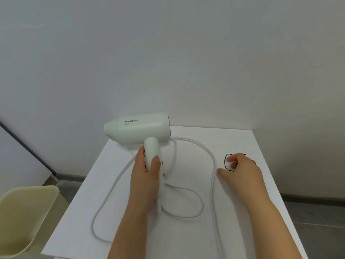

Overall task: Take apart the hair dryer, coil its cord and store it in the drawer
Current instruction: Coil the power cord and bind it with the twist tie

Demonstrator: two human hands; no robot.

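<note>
Held the hair dryer (138,128) by its handle in the left hand (144,176) at frame centre, above the white table (242,143). Left its cord (202,204) sprawled in loose loops across the tabletop. Rested the right hand (240,171) at centre right, fingers curled at a thin black loop (225,162); could not tell whether gripping it.

Bare home room: white cabinet (233,141), bin (28,212).

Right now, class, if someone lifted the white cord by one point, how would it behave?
The cord lies in loose, wandering loops on the table, so it is probably floppy and would sag. It seems to lead to the hair dryer the left hand grips, so pulling may tug that.
</note>
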